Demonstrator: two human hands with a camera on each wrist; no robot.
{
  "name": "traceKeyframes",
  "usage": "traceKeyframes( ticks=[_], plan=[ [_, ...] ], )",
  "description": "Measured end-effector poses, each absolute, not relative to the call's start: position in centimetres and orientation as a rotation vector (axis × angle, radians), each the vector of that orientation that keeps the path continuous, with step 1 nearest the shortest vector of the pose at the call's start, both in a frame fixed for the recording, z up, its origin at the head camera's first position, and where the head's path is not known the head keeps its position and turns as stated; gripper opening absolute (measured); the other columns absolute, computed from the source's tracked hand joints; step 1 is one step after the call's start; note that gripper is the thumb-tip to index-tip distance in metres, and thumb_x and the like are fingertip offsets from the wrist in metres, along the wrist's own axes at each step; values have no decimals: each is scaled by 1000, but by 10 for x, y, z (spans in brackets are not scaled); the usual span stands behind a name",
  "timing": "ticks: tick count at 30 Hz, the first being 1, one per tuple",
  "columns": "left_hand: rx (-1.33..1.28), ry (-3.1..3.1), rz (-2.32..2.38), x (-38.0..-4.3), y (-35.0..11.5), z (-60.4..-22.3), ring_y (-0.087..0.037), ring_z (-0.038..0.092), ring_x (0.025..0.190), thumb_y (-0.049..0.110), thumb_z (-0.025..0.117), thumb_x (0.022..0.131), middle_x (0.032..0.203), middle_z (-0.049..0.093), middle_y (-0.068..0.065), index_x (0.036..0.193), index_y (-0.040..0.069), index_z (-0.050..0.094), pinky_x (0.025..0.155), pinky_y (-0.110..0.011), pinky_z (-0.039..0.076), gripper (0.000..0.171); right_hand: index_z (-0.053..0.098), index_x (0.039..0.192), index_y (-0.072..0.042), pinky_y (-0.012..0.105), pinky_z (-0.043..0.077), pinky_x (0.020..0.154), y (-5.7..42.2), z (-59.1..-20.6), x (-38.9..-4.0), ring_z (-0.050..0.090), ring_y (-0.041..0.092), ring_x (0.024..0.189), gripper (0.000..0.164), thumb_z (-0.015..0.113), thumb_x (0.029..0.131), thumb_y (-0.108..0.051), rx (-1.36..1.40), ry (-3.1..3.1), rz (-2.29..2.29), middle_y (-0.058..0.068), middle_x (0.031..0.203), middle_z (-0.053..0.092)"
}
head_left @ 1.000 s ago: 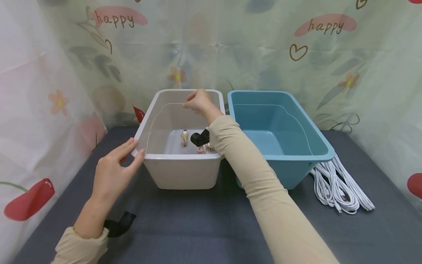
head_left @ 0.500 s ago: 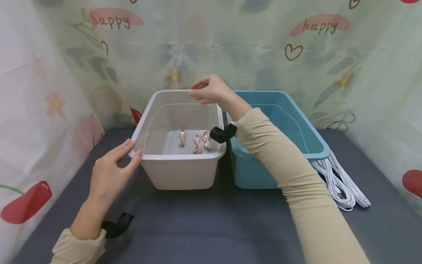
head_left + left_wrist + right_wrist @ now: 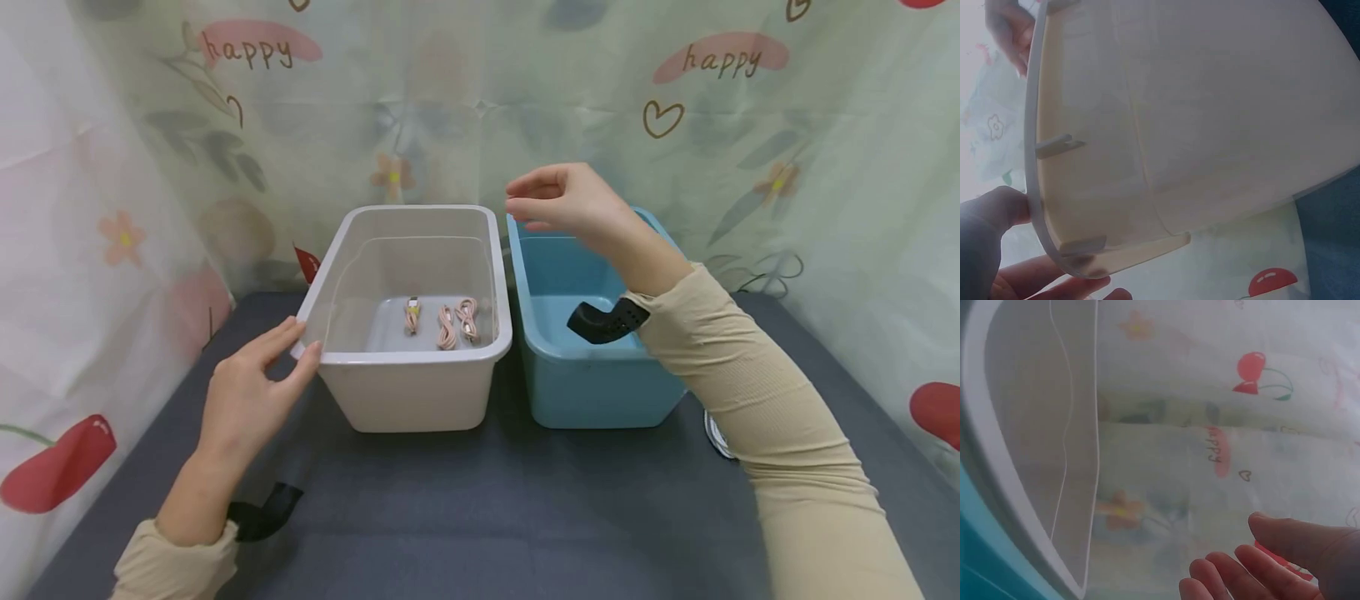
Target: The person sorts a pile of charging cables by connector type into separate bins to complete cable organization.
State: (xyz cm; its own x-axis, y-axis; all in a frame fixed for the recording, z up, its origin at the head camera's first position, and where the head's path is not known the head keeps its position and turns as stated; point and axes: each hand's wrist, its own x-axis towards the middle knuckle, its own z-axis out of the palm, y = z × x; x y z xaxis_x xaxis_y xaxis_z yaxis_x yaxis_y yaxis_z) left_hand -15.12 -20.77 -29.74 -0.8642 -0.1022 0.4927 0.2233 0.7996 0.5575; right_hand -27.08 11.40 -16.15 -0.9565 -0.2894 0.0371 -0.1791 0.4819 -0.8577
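My left hand [image 3: 251, 387] holds the near left corner of a light grey plastic bin [image 3: 408, 396]. In the left wrist view the thumb [image 3: 1010, 207] lies on one side of its rim and the fingers on the other. Inside the bin lie three small bundled pink cables: one cable [image 3: 412, 316] at the left with a yellowish plug end, and two cables [image 3: 446, 327] side by side at the right. Above the far left part of a blue bin [image 3: 600, 396] hovers my right hand [image 3: 573, 200], fingers loosely bent, nothing visible between thumb and fingertips [image 3: 1200, 575].
The two bins stand side by side on a dark grey cloth-covered table [image 3: 420, 517]. Right of the blue bin, white cables [image 3: 718, 435] lie mostly hidden behind my right sleeve. A patterned curtain [image 3: 450, 108] hangs close behind and at both sides.
My right hand has moved up and right, from over the grey bin to over the blue bin, uncovering the pink cables. The left hand keeps its place on the rim.
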Motion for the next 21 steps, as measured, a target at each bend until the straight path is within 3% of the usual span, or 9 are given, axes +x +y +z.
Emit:
traceKeyframes(
  ticks=[6,11,13,18,21],
  plan=[
    [-95,-2493,-852,-150,-206,-293,-39,52,121,31,59,90,132,56,-16,126,7,59,94,-56,44,44,54,129,-7,34,47,101,147,-167,-253,60,12,108,46,62,89,-28,-402,2639,-1471,8,128,59],
    [-129,-2476,-857,-150,-198,-288,-40,51,122,24,58,90,133,55,-18,126,6,59,92,-57,45,40,55,128,-9,26,51,94,172,-179,-241,63,0,97,46,62,89,-33,-389,2674,-1444,-2,116,64],
    [-161,-2459,-850,-151,-191,-283,-38,58,113,22,58,90,133,55,-17,125,6,60,85,-53,50,39,55,128,-10,22,52,91,182,-184,-236,63,-2,95,48,62,88,-36,-389,2681,-1437,-6,113,65],
    [-312,-2394,-869,-153,-163,-265,-34,60,112,16,60,88,129,59,-17,121,5,63,91,-50,49,35,55,128,-10,15,52,86,206,-199,-223,63,-4,96,49,61,88,-37,-370,2695,-1469,-18,107,65],
    [-422,-2363,-879,-154,-143,-257,-31,55,121,16,62,87,127,61,-15,119,4,64,100,-49,44,34,56,126,-11,13,52,84,220,-205,-215,63,-5,96,44,62,89,-34,-342,2709,-1520,-22,103,64]
  ],
)
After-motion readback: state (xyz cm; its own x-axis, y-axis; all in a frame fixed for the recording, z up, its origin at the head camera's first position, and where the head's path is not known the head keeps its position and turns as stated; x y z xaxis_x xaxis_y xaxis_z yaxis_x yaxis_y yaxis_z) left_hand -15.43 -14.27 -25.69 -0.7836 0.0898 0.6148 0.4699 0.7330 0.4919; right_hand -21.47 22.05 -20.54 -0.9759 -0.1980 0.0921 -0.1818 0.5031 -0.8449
